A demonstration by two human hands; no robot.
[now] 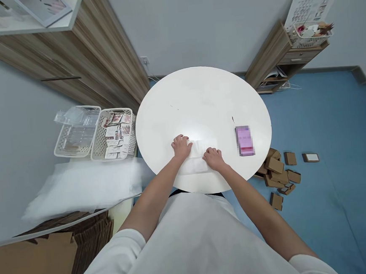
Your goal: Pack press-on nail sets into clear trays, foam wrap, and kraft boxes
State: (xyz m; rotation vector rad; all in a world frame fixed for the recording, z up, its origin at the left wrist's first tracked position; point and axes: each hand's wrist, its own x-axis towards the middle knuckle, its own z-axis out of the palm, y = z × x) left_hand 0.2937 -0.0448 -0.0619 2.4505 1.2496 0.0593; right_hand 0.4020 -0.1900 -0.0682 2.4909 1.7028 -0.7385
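Observation:
A thin white sheet (196, 166), which looks like packing foam or film, lies partly folded near the front edge of the round white table (199, 97). Its outline is faint against the tabletop. My left hand (181, 147) rests on the sheet's left part with the fingers spread and pressing down. At the right part, my right hand (214, 158) has its fingers bent and drawn together on the folded layer. Whether anything is wrapped inside the sheet I cannot tell. A purple phone-like object (245, 141), blurred by pixels, lies further right on the table.
Left of the table stand a white basket of small packets (97, 139) and another holding clear plastic boxes (63, 140). White foam sheeting (88, 184) lies above stacked flat cardboard (31, 267). Small brown boxes (275, 165) are piled on the blue floor at right.

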